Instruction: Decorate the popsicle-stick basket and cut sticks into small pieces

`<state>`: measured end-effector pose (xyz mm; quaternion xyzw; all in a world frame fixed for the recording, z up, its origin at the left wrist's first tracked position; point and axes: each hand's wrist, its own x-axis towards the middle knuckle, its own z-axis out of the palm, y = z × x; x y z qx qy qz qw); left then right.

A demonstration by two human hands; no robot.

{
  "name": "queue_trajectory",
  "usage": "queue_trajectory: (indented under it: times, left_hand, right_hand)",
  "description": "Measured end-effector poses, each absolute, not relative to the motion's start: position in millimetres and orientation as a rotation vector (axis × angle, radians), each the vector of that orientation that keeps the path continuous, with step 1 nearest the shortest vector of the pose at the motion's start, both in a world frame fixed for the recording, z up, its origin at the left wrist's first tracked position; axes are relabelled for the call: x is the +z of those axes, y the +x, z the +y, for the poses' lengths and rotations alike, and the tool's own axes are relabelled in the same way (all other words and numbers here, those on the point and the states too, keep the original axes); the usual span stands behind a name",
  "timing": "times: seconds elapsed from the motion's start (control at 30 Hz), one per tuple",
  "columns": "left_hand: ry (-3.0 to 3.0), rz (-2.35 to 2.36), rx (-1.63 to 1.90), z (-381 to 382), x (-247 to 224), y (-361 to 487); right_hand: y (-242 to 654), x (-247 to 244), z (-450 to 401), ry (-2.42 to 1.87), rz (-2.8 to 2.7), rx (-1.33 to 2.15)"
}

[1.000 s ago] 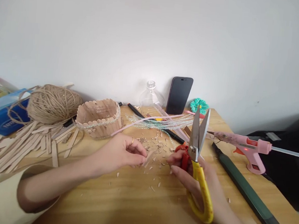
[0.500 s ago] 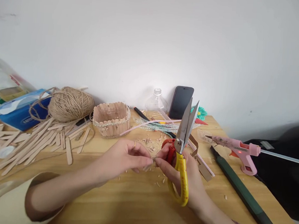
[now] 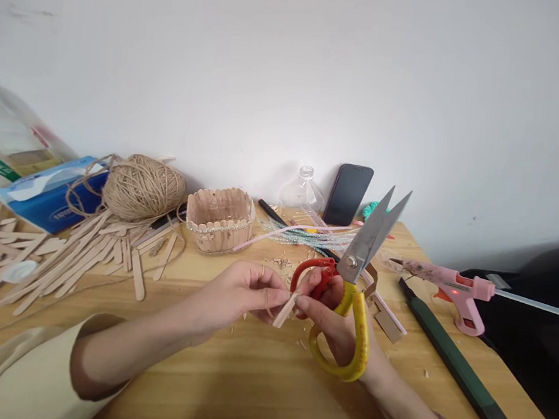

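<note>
My left hand (image 3: 248,291), with a ring on one finger, pinches a short piece of wooden craft stick (image 3: 285,311). On the other side, the thumb and fingertips of my right hand (image 3: 332,314) touch the same piece. Hooked through that hand is a pair of scissors (image 3: 360,261) with one red and one yellow handle; the blades point up and stand slightly apart. Behind my hands is a small oval basket (image 3: 220,230) made of craft sticks with a silvery trim. Wood chips lie scattered on the table around the piece.
Loose craft sticks (image 3: 82,252), a twine ball (image 3: 143,189) and a blue tissue pack (image 3: 50,201) lie left. A phone (image 3: 348,194) and clear bottle (image 3: 304,189) stand by the wall. Right are a pink glue gun (image 3: 462,288), its light on, and a dark green tool (image 3: 461,362).
The scissors have tilted to the right, showing more of the red handle and wider blades. The stick piece has turned and shows more clearly. The whole view has shifted slightly.
</note>
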<state>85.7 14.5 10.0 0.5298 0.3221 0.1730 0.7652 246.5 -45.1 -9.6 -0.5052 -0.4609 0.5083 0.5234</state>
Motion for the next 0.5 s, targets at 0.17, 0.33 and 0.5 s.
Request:
queue_trajectory:
  times: [0.17, 0.33, 0.5]
  left_hand:
    - [1.2, 0.761, 0.36, 16, 16, 84]
    - [1.337, 0.768, 0.347, 22, 14, 90]
    - [1.555, 0.796, 0.371, 19, 13, 97]
  right_hand:
    - [245, -6, -46, -1.278, -1.02, 1.174]
    - [245, 1, -47, -1.338, -1.083, 1.108]
    - [249, -1, -47, -1.345, -1.092, 1.08]
